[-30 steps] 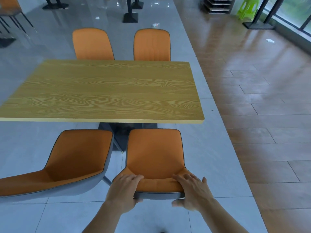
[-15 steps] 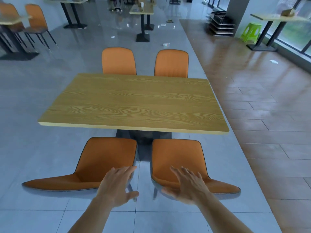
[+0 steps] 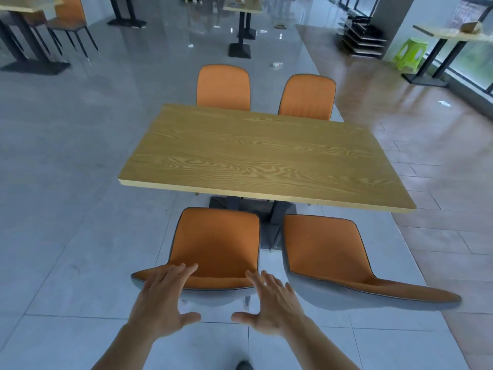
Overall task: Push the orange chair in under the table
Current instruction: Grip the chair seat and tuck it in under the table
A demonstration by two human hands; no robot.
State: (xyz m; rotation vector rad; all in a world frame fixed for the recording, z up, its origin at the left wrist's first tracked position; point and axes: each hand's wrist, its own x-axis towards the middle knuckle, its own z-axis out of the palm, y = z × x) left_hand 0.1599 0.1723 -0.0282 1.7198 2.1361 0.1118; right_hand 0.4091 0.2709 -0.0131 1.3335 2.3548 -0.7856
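An orange chair point(image 3: 216, 244) with a grey shell stands at the near side of the wooden table point(image 3: 261, 156), its seat just short of the table edge. My left hand point(image 3: 162, 303) hovers over the left end of its backrest top, fingers spread. My right hand point(image 3: 272, 300) hovers at the right end of the same backrest, fingers spread too. Neither hand grips anything. A second orange chair point(image 3: 328, 257) stands to its right, close to the table.
Two more orange chairs point(image 3: 223, 88) point(image 3: 306, 97) sit at the table's far side. The table's dark pedestal base point(image 3: 253, 209) lies between the near chairs. Other tables stand far back, a green stool point(image 3: 408, 53) at the far right. My shoe tip point(image 3: 244, 365) shows below.
My hands let go of the right chair's backrest, opened, and moved left over the left chair's backrest. The view shifted left and back.
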